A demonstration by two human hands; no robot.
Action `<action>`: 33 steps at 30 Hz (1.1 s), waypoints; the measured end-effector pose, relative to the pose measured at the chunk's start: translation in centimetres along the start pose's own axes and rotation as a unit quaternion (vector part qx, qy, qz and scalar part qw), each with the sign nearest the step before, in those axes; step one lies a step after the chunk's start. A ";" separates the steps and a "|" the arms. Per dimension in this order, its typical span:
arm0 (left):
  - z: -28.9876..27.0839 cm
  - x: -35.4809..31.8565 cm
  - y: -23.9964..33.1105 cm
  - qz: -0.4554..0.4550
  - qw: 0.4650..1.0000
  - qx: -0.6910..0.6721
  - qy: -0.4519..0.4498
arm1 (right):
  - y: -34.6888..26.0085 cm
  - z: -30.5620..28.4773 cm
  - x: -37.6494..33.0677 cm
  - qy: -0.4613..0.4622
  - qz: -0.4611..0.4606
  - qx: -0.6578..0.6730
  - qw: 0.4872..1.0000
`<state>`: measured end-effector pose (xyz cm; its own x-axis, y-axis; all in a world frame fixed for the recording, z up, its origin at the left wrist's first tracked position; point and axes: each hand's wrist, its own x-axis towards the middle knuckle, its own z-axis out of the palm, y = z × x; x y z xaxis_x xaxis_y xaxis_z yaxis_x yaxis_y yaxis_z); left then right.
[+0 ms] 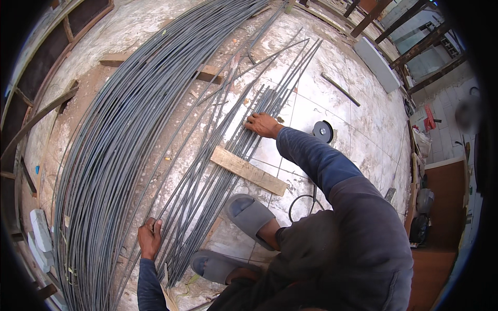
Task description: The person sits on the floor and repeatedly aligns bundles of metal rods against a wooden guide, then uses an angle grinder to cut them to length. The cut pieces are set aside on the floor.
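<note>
A smaller group of steel rods (207,199) runs diagonally in front of my feet. My right hand (263,125) reaches across to the far part of this group, its fingers curled over the rods near their ends. Lower down on the left, my left hand (149,238) is closed round a thin rod at the group's outer edge. A short wooden plank (249,170) lies across the rods between my two hands. To the right of my right hand sits a tool with a round dark disc (322,131), likely an angle grinder, partly hidden by my sleeve.
A big curved bundle of long steel rods (129,119) fills the left side. A short dark bar (340,89) lies on the dirty tiles (311,67). Wood blocks (210,72) sit by the bundle; a black cable (293,205) loops beside my sandals (250,215). White blocks (41,230) stand far left.
</note>
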<state>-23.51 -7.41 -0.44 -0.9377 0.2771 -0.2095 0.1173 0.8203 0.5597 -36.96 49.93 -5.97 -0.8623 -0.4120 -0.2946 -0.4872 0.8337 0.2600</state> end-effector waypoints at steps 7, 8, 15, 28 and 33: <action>-0.2 0.1 -0.4 0.026 0.999 -0.012 0.017 | -0.2 -3.8 -0.8 0.104 -0.088 0.009 0.991; -0.5 0.3 -0.5 0.011 1.000 -0.024 -0.005 | -1.1 -4.3 -1.0 0.123 -0.105 0.037 0.986; -1.2 -0.1 -0.1 0.027 0.996 -0.067 -0.044 | -14.7 -8.5 -1.9 0.220 -0.289 0.139 0.921; -2.2 -10.7 -4.3 -0.065 0.992 0.083 -0.062 | -16.4 -5.2 -6.1 0.225 -0.271 0.129 0.927; -3.0 -17.8 -10.3 -0.063 0.988 0.142 -0.023 | -14.9 -4.9 -8.4 0.253 -0.218 0.143 0.932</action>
<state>-8.99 -22.26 -0.10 -0.9354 0.1814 -0.3035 0.0942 0.9552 0.2807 -23.16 39.19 -2.81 -0.5810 -0.7951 0.1742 -0.8122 0.5804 -0.0597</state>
